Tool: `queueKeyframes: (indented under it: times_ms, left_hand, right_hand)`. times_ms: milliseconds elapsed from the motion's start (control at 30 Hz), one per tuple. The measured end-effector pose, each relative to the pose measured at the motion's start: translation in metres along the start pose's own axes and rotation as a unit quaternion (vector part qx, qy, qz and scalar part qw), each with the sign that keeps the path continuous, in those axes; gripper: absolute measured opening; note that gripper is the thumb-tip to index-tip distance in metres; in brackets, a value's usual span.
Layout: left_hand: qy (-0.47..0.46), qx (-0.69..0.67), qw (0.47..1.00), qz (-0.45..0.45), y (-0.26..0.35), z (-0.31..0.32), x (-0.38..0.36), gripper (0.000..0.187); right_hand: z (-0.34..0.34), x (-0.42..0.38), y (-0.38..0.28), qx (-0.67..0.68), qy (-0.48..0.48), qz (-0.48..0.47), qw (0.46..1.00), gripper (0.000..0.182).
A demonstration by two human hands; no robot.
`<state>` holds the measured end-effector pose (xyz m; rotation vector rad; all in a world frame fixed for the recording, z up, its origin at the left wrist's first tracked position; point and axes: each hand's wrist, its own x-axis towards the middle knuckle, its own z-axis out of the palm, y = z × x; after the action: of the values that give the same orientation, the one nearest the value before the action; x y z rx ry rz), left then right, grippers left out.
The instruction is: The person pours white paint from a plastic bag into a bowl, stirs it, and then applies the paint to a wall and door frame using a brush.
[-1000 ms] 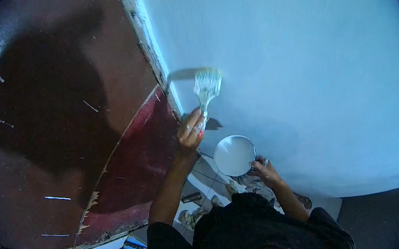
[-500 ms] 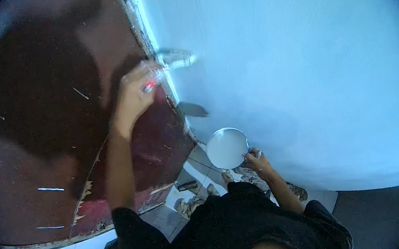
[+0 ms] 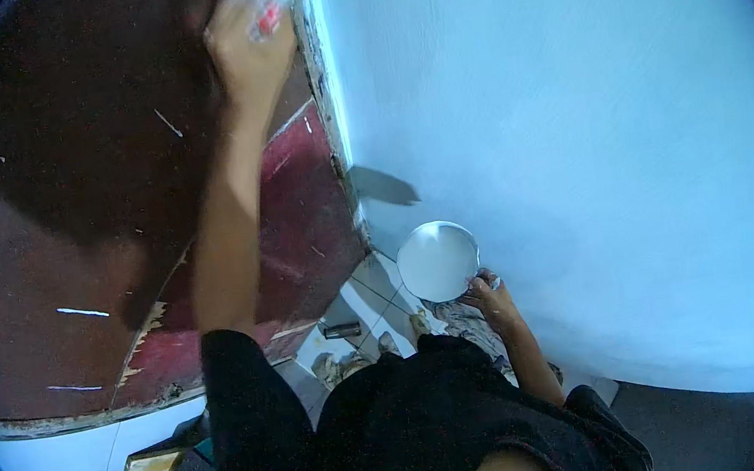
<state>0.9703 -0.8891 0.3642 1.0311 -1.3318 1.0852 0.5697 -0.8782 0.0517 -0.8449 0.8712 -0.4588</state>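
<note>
A brown panel point(image 3: 43, 276) fills the left, marked by white streaks and a chipped slanting seam beside a red section point(image 3: 294, 208). Over it, near the top edge, the left hand point(image 3: 252, 48) curls its fingers round a blurred brush (a red patch shows on it) by the worn joint point(image 3: 315, 64). A dark cylinder point(image 3: 342, 331) lies on pale floor tiles point(image 3: 377, 275). Next, the right hand's point(image 3: 496, 304) fingers pinch the rim of a bowl point(image 3: 433, 224), white inside. A bluish-white wall point(image 3: 592, 143) spreads rightward.
</note>
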Motion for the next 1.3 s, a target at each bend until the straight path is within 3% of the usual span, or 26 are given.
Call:
queueKeyframes:
  times_ms: [200,300,367,500,567,600,667,800,867,933,1000,1100,1167,1200,1267,1300]
  left_hand:
    - [-0.056,-0.063,0.987,-0.139,0.040,-0.008,-0.198,0.024]
    - [-0.119,-0.039,0.976,-0.181,0.084,-0.038,-0.246,0.025]
    - [-0.104,-0.146,0.876,-0.448,0.104,-0.052,-0.282,0.023]
    - [-0.142,0.033,0.863,-0.484,0.128,-0.065,-0.304,0.017]
    - [0.014,-0.050,0.639,-0.768,0.126,-0.062,-0.321,0.019]
    - [0.018,-0.045,0.637,-0.769,0.126,-0.055,-0.328,0.019]
    - [0.209,-0.133,0.574,-0.781,0.126,-0.037,-0.333,0.028]
    - [0.215,-0.087,0.588,-0.775,0.118,-0.013,-0.309,0.029]
    - [0.159,-0.080,0.637,-0.750,0.116,-0.007,-0.266,0.036]
    - [0.130,-0.090,0.678,-0.718,0.096,-0.003,-0.241,0.027]
    - [0.215,-0.130,0.712,-0.656,0.094,0.005,-0.183,0.020]
    - [0.202,-0.127,0.729,-0.641,0.091,0.002,-0.114,0.019]
    - [0.258,-0.223,0.690,-0.638,0.090,-0.004,-0.089,0.018]
    - [0.260,-0.220,0.691,-0.637,0.088,-0.003,-0.092,0.018]
    - [0.339,-0.327,0.630,-0.618,0.083,0.002,-0.113,0.021]
    - [0.312,-0.296,0.632,-0.645,0.086,0.003,-0.130,0.024]
  right_hand:
    - [-0.016,0.006,0.008,0.006,0.035,0.028,0.999,0.044]
    - [-0.013,0.007,0.000,0.000,0.025,0.043,0.999,0.040]
    - [-0.017,0.011,0.002,-0.045,0.012,0.033,0.998,0.038]
    - [-0.021,0.018,0.009,-0.042,-0.002,0.031,0.999,0.041]
    - [-0.023,0.024,0.012,-0.075,-0.019,0.037,0.996,0.042]
    - [-0.023,0.023,0.010,-0.079,-0.023,0.041,0.996,0.042]
    - [-0.007,0.014,-0.003,-0.046,-0.006,0.063,0.997,0.042]
    - [-0.025,0.027,0.008,-0.051,-0.040,0.070,0.995,0.042]
    - [-0.023,0.026,0.006,-0.079,-0.056,0.059,0.994,0.042]
    - [-0.027,0.028,0.005,-0.082,-0.064,0.080,0.991,0.044]
    - [-0.054,0.043,0.032,-0.059,-0.073,0.049,0.994,0.048]
    - [-0.080,0.059,0.055,-0.148,-0.146,-0.011,0.978,0.049]
    - [-0.034,0.032,0.010,-0.051,-0.055,0.078,0.994,0.045]
    - [-0.039,0.036,0.015,-0.053,-0.058,0.079,0.994,0.045]
    - [-0.050,0.045,0.022,-0.009,-0.053,0.116,0.992,0.056]
    - [-0.053,0.049,0.023,-0.010,-0.054,0.114,0.992,0.056]
